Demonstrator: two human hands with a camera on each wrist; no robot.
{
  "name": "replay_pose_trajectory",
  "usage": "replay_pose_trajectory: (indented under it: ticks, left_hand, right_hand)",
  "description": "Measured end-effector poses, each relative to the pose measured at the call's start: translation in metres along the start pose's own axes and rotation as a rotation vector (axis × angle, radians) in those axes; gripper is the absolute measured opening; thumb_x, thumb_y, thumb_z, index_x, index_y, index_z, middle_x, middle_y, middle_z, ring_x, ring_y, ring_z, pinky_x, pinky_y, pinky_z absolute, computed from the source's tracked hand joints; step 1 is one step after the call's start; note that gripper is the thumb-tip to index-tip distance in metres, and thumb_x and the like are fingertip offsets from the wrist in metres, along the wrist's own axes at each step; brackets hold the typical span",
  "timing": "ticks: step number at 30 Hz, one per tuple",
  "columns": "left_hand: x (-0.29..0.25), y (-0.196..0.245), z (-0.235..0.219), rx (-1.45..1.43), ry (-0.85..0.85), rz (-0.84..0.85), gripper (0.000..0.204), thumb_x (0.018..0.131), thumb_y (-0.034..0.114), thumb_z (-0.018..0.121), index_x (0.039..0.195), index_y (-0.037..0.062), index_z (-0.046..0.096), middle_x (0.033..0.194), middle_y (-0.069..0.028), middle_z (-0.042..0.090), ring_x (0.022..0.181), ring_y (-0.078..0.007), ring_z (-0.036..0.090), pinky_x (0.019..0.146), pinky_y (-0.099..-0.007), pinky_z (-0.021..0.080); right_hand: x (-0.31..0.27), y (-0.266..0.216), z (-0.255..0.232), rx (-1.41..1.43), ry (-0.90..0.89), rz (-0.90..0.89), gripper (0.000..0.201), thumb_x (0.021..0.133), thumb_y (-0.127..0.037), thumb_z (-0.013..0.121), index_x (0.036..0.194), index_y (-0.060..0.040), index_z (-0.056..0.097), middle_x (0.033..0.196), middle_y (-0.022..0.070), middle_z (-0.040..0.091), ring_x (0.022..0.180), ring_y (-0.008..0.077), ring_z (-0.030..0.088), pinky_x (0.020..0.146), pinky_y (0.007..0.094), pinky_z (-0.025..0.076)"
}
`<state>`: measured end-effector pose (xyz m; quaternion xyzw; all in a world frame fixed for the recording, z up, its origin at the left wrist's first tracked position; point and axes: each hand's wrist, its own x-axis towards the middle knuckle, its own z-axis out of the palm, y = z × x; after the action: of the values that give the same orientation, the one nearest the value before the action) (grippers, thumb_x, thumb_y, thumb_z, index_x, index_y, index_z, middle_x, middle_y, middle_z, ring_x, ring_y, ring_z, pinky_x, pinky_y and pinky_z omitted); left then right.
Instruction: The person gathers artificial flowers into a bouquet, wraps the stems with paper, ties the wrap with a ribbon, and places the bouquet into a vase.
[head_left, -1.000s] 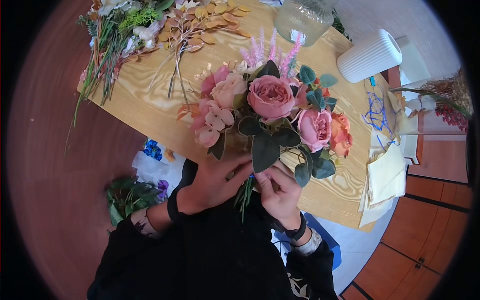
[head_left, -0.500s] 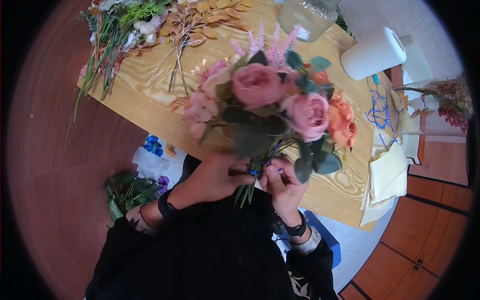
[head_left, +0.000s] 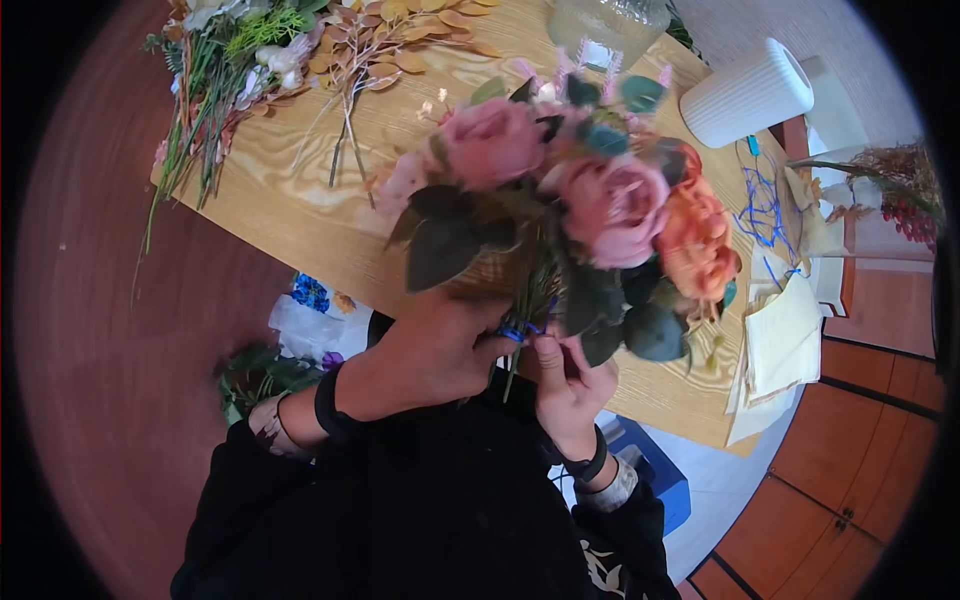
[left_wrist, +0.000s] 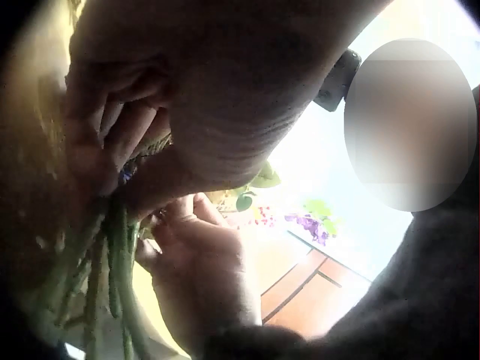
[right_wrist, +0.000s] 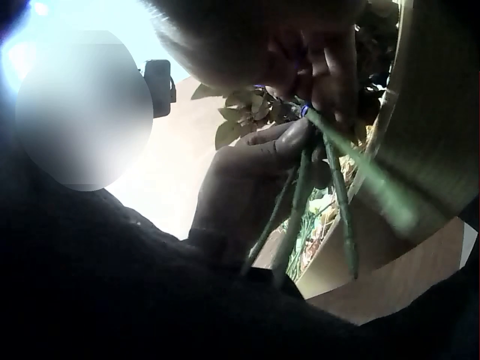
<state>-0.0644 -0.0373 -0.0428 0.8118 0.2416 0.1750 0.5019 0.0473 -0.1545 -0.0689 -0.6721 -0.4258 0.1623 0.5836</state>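
A bouquet of artificial flowers [head_left: 615, 205], pink and orange roses with dark green leaves, leans to the right over the table's near edge. My left hand [head_left: 425, 350] grips its bundled green stems [left_wrist: 120, 262] just under the blooms. Round the stems runs a thin blue tie [head_left: 513, 333], right at the left thumb. Thumb and fingers of my right hand [head_left: 575, 395] pinch the tie's loose end, close beside the stems. In the right wrist view the stem ends [right_wrist: 300, 202] point down past the left hand [right_wrist: 247, 165].
Loose flower stems [head_left: 215, 120] and tan leaf sprays [head_left: 375, 55] lie on the wooden table [head_left: 290, 220] at the far left. A glass vase [head_left: 610, 30] and a tipped white ribbed vase [head_left: 745, 95] are at the back. Blue string [head_left: 765, 215] and cream sheets [head_left: 782, 340] lie right.
The bouquet has tilted and turned to the right, showing the blue tie on its stems. My right hand has shifted slightly right and down, drawing the tie's end outward.
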Motion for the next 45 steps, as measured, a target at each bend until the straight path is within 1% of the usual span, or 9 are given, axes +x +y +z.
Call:
replay_pose_trajectory:
  ticks: [2,4,8,13,17,26,34,40,45]
  left_hand:
    - [0.003,0.001,0.003,-0.023,-0.029,-0.01,0.013,0.069,0.007,0.064,0.073,-0.0014,0.054,0.058,-0.0159,0.054,0.054,-0.0342,0.054,0.049,-0.0382,0.041]
    - [0.005,-0.002,0.01,-0.047,-0.086,-0.107,0.034,0.075,0.007,0.066,0.107,0.0011,0.057,0.07,-0.009,0.061,0.054,-0.019,0.056,0.053,-0.0264,0.045]
    - [0.004,0.011,0.013,0.059,-0.111,0.03,0.045,0.075,0.012,0.067,0.115,-0.0009,0.051,0.072,-0.0151,0.061,0.058,-0.026,0.06,0.053,-0.0317,0.047]
    - [-0.003,0.017,0.027,0.227,-0.219,-0.142,0.064,0.079,0.014,0.06,0.13,-0.0077,0.026,0.073,-0.0237,0.058,0.065,-0.0405,0.058,0.057,-0.0429,0.047]
    - [-0.003,0.017,0.031,0.31,-0.209,-0.009,0.067,0.081,0.011,0.055,0.134,-0.0071,0.017,0.071,-0.0252,0.057,0.063,-0.0401,0.058,0.056,-0.044,0.046]
    - [-0.001,0.014,0.036,0.153,-0.35,-0.035,0.079,0.07,-0.004,0.051,0.135,-0.0086,0.006,0.092,-0.0303,0.052,0.069,-0.0445,0.056,0.062,-0.0467,0.046]
    - [0.002,0.019,0.046,0.404,-0.324,-0.015,0.071,0.074,0.002,0.056,0.134,-0.0084,0.019,0.096,-0.0264,0.054,0.07,-0.0371,0.06,0.06,-0.0405,0.048]
    - [0.01,-0.007,0.041,-0.033,0.054,0.271,0.039,0.077,0.007,0.064,0.113,-0.002,0.054,0.101,-0.015,0.059,0.08,-0.0283,0.061,0.067,-0.0306,0.05]
    - [0.014,-0.008,0.037,0.138,0.155,0.475,0.026,0.071,0.001,0.067,0.097,0.0012,0.063,0.092,-0.0123,0.062,0.081,-0.024,0.062,0.067,-0.0288,0.051]
  right_hand:
    - [-0.002,-0.004,0.002,0.105,0.059,0.138,0.008,0.083,-0.003,0.06,0.088,0.0032,0.06,0.074,0.0037,0.057,0.062,0.0095,0.052,0.059,0.0201,0.041]
    - [-0.007,-0.001,0.005,0.271,0.145,0.3,0.008,0.085,-0.004,0.058,0.088,0.0031,0.06,0.07,-0.0004,0.055,0.057,0.0051,0.048,0.052,0.0175,0.039]
    - [-0.015,0.004,0.004,0.389,0.245,0.411,0.009,0.085,-0.004,0.059,0.089,0.0039,0.06,0.074,0.0013,0.055,0.057,0.0062,0.05,0.053,0.0182,0.04]
    - [-0.01,0.0,0.0,0.154,0.125,0.282,0.005,0.081,0.003,0.059,0.083,0.0075,0.058,0.076,0.0071,0.056,0.061,0.0098,0.055,0.053,0.0205,0.042]
    - [-0.009,-0.002,-0.001,-0.063,0.143,-0.02,0.004,0.078,0.005,0.06,0.082,0.0077,0.058,0.078,0.0095,0.057,0.063,0.0126,0.055,0.056,0.0208,0.042]
    - [-0.007,0.006,-0.011,-0.09,0.278,-0.013,0.005,0.077,0.003,0.062,0.081,0.0048,0.061,0.078,0.0113,0.06,0.062,0.0176,0.059,0.056,0.0235,0.046]
    - [0.0,0.01,-0.018,-0.234,0.23,-0.292,0.006,0.071,0.005,0.063,0.078,0.0037,0.062,0.076,0.0115,0.06,0.057,0.0208,0.058,0.05,0.0256,0.045]
    - [0.007,0.01,-0.04,-0.036,0.069,-0.105,0.002,0.076,0.006,0.061,0.078,0.0061,0.059,0.068,0.0076,0.053,0.053,0.0123,0.052,0.046,0.0227,0.04]
    - [-0.004,0.01,-0.034,0.253,0.075,0.186,0.004,0.076,0.008,0.06,0.079,0.0049,0.059,0.072,0.0061,0.055,0.053,0.0097,0.052,0.047,0.0205,0.041]
